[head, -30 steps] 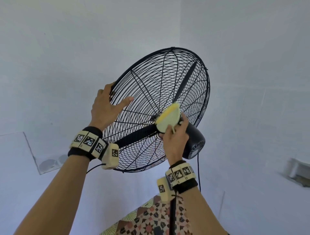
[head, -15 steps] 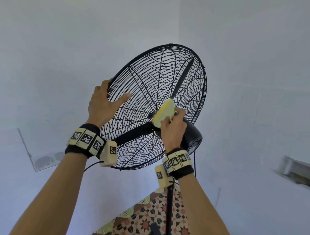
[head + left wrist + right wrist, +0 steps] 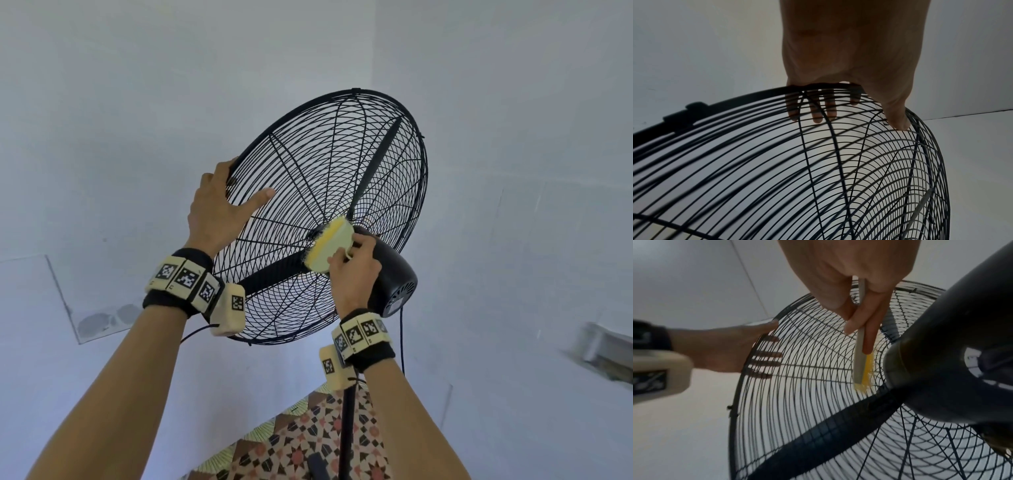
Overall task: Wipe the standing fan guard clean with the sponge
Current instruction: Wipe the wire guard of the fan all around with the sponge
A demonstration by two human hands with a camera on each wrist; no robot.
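Note:
The black wire fan guard (image 3: 301, 164) tilts upward on its stand, seen from behind. My left hand (image 3: 219, 202) grips its upper-left rim: the fingers (image 3: 816, 113) curl over the rim to the far side and the thumb lies on the near wires. My right hand (image 3: 352, 267) pinches a sponge (image 3: 330, 245) with a pale body and a yellow face. The sponge is pressed on the rear wires at the hub, beside the black motor housing (image 3: 394, 277). In the right wrist view the sponge (image 3: 859, 363) stands edge-on against the guard (image 3: 807, 402), above a dark blade (image 3: 828, 431).
The fan's pole (image 3: 347, 428) and power cable (image 3: 402, 342) drop behind my right forearm. Patterned floor tiles (image 3: 294, 445) lie below. Plain pale walls meet in a corner behind the fan, and a pale ledge (image 3: 603, 353) juts from the right wall.
My right hand has slid the sponge slightly down and left across the wires at the hub. My left hand keeps its hold on the rim.

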